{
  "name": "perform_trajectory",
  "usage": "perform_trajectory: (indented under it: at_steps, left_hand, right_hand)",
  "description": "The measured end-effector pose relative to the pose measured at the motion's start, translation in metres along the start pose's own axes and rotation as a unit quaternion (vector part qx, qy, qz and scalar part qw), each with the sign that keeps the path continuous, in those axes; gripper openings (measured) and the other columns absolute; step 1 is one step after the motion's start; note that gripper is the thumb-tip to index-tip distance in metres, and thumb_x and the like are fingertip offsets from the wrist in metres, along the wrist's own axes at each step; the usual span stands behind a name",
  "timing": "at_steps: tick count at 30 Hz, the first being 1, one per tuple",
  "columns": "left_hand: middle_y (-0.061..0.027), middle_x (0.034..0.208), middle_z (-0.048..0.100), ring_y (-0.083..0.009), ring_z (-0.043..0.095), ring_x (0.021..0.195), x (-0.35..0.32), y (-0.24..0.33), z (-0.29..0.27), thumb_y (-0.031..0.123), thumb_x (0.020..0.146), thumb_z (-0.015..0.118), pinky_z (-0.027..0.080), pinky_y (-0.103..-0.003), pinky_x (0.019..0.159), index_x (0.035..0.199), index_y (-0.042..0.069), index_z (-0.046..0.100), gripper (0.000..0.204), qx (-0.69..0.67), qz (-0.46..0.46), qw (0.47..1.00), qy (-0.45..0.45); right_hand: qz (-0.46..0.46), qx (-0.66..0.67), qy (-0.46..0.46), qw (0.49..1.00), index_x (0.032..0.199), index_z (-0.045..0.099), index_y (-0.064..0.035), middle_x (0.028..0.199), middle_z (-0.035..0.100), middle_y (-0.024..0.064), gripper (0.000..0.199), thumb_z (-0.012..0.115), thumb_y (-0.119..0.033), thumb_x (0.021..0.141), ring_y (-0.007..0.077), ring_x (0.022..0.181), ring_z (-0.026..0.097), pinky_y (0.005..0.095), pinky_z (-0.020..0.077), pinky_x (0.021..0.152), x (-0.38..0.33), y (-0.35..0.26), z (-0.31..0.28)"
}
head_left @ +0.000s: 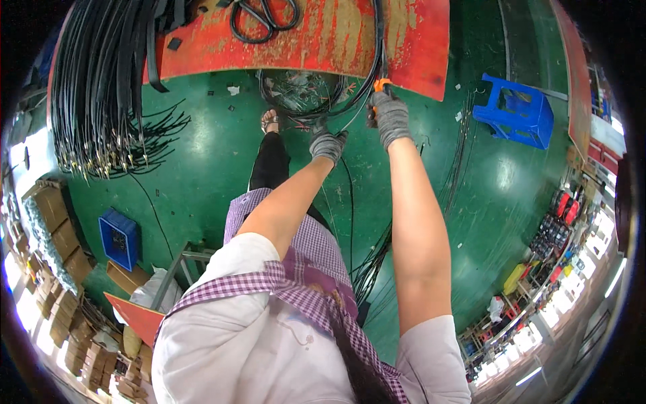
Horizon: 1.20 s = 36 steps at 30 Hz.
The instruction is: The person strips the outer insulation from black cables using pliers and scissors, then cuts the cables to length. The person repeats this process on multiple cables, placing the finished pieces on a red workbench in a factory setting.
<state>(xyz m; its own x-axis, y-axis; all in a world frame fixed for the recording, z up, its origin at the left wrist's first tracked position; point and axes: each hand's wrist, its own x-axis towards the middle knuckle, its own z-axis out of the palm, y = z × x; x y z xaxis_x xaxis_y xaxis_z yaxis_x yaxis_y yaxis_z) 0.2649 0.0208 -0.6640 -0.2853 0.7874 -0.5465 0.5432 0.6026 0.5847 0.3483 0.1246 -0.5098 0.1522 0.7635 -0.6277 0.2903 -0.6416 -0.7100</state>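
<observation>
My left hand (328,145), in a grey knitted glove, is closed around thin black cables (350,108) just below the front edge of the red table. To its right, higher up, my right hand (391,121), gloved in the same grey, is wrapped round an orange and black hand tool (382,85). Its working end is too small to make out. Beside the tool, black cables run down from the tabletop and curve left toward my left hand. Under the table edge, black cable loops (269,101) surround loose scraps.
A thick bundle of black cables (101,94) hangs off the worn red table (323,34) at left. Black loops (259,23) lie on top. At right a blue stool (531,114) lies tipped on the green floor; a blue crate (121,239) is at lower left.
</observation>
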Motion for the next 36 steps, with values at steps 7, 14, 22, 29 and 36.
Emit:
perform_trajectory:
  at_steps: [7,14,22,29,36]
  left_hand:
    - [-0.021,0.123,0.028,-0.0337,0.03,0.113,-0.007,0.01,0.006,0.045,0.062,0.059,0.028,-0.038,0.093,0.121,0.004,0.026,0.079,-0.016,-0.041,0.999,0.015]
    - [-0.0163,0.095,0.054,-0.0315,0.05,0.09,0.03,0.03,0.002,0.045,0.072,0.044,0.041,-0.037,0.076,0.097,0.012,0.054,0.042,0.056,0.0,0.99,-0.133]
    - [-0.0143,0.081,0.059,-0.03,0.056,0.076,-0.061,-0.035,0.02,0.046,0.076,0.041,0.043,-0.036,0.065,0.089,0.006,0.057,0.045,0.006,-0.09,0.95,-0.298]
    - [-0.0125,0.076,0.06,-0.0256,0.057,0.072,-0.1,-0.131,0.032,0.041,0.078,0.042,0.042,-0.033,0.06,0.087,0.007,0.058,0.038,0.019,-0.055,0.952,-0.302]
    - [-0.0115,0.069,0.057,-0.0237,0.053,0.06,-0.119,-0.097,-0.016,0.037,0.076,0.05,0.041,-0.034,0.057,0.091,0.004,0.053,0.037,-0.104,-0.016,0.963,-0.247]
  right_hand:
    - [0.03,0.088,-0.023,0.995,0.074,0.047,-0.0053,0.059,0.048,0.0054,0.01,0.048,-0.013,0.068,0.0135,0.044,0.045,0.0263,0.0366,0.036,-0.008,-0.003,-0.005]
    - [0.095,0.163,-0.068,0.98,0.081,0.045,-0.0042,0.065,0.047,0.0077,0.014,0.045,-0.009,0.067,0.0154,0.046,0.044,0.0282,0.036,0.04,-0.008,-0.006,-0.008]
    - [0.109,0.173,-0.056,0.977,0.077,0.044,-0.0047,0.062,0.049,0.0064,0.011,0.047,-0.011,0.068,0.0152,0.045,0.046,0.0272,0.0385,0.035,-0.009,-0.008,-0.014]
    - [0.095,0.169,-0.053,0.98,0.071,0.045,-0.0064,0.058,0.047,0.0054,0.008,0.049,-0.013,0.069,0.0152,0.042,0.045,0.0275,0.0397,0.035,-0.013,-0.012,-0.008]
    - [0.04,0.16,-0.038,0.986,0.073,0.05,-0.0047,0.053,0.048,0.0052,0.011,0.05,-0.015,0.069,0.0146,0.04,0.045,0.0279,0.0396,0.032,-0.003,0.005,-0.006]
